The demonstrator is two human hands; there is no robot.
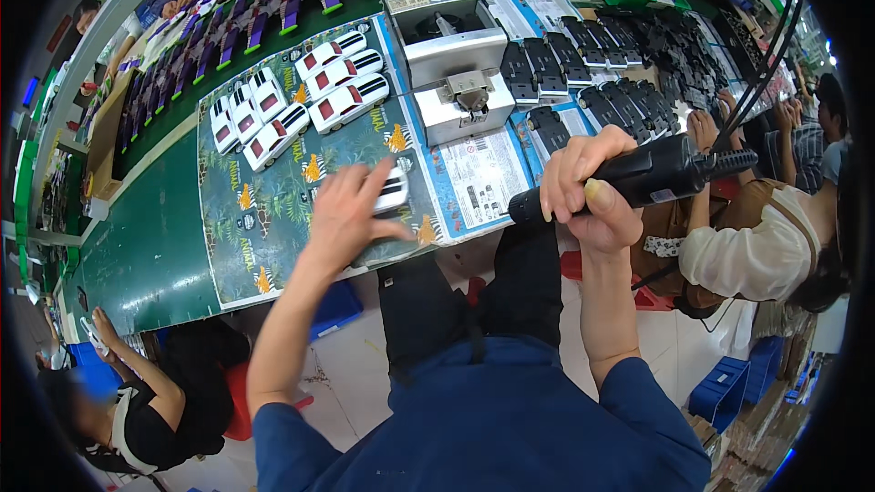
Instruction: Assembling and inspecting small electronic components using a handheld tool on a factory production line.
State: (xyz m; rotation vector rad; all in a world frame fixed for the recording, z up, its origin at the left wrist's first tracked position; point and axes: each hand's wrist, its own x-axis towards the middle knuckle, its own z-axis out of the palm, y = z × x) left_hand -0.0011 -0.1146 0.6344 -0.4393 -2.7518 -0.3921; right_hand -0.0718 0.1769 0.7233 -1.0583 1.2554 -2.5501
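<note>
My right hand (597, 196) is wrapped round a black electric screwdriver (661, 169), held level above the table's near edge, its cable running up to the right. My left hand (344, 219) is over the patterned mat, fingers and thumb spread and slightly blurred. Beside its fingers lies a white toy car (394, 193), partly hidden by the hand; whether they touch it I cannot tell. Farther back, several white toy cars (351, 105) with dark stripes and red windows lie grouped on the mat (301, 260).
A silver metal machine (465, 114) stands at the mat's right edge. Several black toy car undersides (549, 132) lie in rows to its right. Behind runs a green belt (264, 55) with purple parts. Co-workers sit left and right; blue crates (720, 394) stand on the floor.
</note>
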